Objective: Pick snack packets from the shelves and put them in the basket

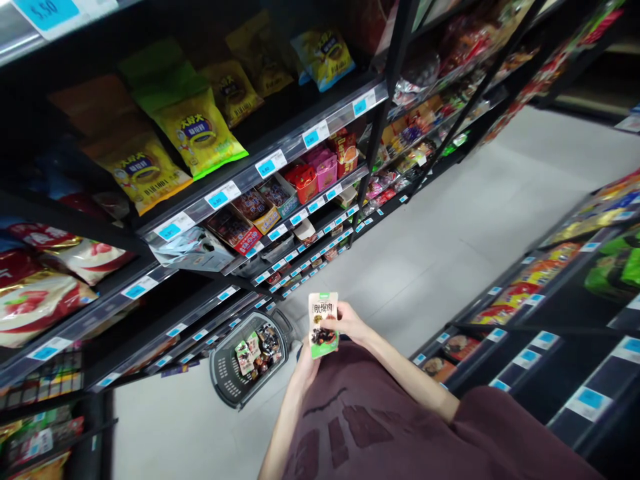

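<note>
In front of my body I hold a snack packet [323, 308], white on top and green at the bottom, with dark lettering and a picture of food. My left hand [306, 365] grips its lower left side, its fingers mostly hidden behind the packet. From the right, my right hand [349, 321] closes on the packet's edge, fingers reaching over the front. On the floor to the left stands a dark grey shopping basket [227, 385] with several small packets [254, 350] inside, some of them white and green.
Tall shelves with price tags [271, 164] run along the left, carrying yellow snack bags [200, 137] and small boxes [301, 183]. Lower shelves [525, 360] with packaged food line the right. Grey floor tiles [430, 247] stretch between them.
</note>
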